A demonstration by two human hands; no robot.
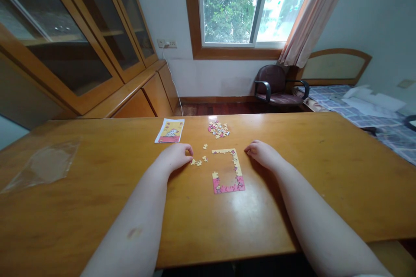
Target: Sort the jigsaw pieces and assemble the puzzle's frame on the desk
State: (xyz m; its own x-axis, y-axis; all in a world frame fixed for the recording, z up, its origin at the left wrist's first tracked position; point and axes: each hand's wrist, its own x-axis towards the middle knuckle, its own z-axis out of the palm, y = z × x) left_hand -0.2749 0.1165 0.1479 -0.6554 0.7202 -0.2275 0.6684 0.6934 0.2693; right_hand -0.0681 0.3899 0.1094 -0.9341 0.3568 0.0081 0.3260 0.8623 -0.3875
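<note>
Your left hand [176,156] is at the loose yellow pieces [199,163], fingers curved; cannot tell whether they grasp one. Your right hand [261,153] is just beside the joined puzzle border [239,183], apart from it; fingers bent, hold unclear. Border lies mid-tabletop [341,173], gap at left. Judgement: pinch pieces by edges, check against picture sheet [170,131], press flat, steady joined ones.

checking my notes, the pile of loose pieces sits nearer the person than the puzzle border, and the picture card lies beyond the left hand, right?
Not quite: the head view shows the pile of loose pieces beyond the puzzle border. The picture card does lie beyond the left hand.
</note>
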